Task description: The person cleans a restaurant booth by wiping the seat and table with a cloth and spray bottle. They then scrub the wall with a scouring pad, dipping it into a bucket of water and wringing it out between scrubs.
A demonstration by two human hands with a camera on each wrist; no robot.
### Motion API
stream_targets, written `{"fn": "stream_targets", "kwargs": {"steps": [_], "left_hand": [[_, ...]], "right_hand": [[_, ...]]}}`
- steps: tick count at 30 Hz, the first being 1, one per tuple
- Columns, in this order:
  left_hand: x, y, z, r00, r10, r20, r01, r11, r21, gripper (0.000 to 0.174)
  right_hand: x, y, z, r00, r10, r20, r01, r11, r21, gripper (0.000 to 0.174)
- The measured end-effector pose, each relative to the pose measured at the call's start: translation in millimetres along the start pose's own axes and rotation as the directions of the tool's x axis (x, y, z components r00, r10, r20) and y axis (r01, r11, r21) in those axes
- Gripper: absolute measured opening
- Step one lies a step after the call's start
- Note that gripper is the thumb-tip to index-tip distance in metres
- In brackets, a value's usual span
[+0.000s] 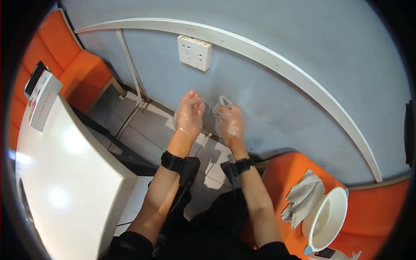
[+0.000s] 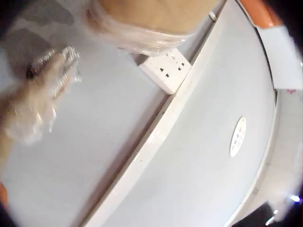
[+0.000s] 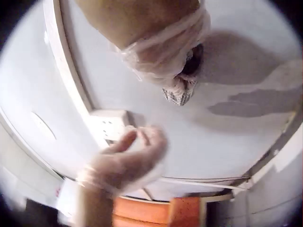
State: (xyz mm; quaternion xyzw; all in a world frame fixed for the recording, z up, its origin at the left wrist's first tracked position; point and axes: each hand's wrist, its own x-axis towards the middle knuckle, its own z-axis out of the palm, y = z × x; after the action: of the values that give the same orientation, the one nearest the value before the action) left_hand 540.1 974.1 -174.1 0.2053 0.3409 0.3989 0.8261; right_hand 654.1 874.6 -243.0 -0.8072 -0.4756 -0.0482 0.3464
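Note:
Clear plastic disposable gloves cover both hands. My right hand (image 1: pixel 230 119) curls its fingers round a silvery steel wool scourer (image 1: pixel 223 101), in front of the grey-blue wall (image 1: pixel 277 117). From the right wrist, the scourer (image 3: pixel 179 96) pokes out below the gloved fingers, its rest hidden in the grip. To the left, my left hand (image 1: pixel 190 113) is raised beside the right one, fingers loosely bent and nothing in them. The right wrist view shows this left hand (image 3: pixel 135 158) apart from the scourer, below the white wall socket (image 1: pixel 195 53).
A white rail (image 1: pixel 260 47) crosses the wall above the socket. At left stands a white table (image 1: pixel 82 173) with a box (image 1: pixel 44 102) on it. On the orange seat (image 1: pixel 277 173) at right lie a grey cloth (image 1: pixel 305 195) and a white basin (image 1: pixel 342 208).

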Motion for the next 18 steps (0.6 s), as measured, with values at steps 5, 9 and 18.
{"fn": "stream_targets", "kwargs": {"steps": [5,9,18], "left_hand": [[-29.4,-16.8,28.0,0.966,0.037,0.254,-0.149,0.886,0.44,0.04],[-48.0,-48.6,43.1,0.791,0.022,0.611,-0.41,0.759,0.505,0.046],[-95.3,-100.6,38.3,0.571,-0.152,0.807,-0.638,0.536,0.553,0.055]], "right_hand": [[-17.4,-17.4,-58.3,0.875,0.483,-0.005,-0.28,0.516,0.809,0.037],[-32.4,-30.0,-93.3,0.686,0.675,0.27,-0.26,-0.119,0.958,0.049],[-87.3,-24.3,-114.4,0.685,0.704,0.188,-0.193,-0.075,0.978,0.065]]}}
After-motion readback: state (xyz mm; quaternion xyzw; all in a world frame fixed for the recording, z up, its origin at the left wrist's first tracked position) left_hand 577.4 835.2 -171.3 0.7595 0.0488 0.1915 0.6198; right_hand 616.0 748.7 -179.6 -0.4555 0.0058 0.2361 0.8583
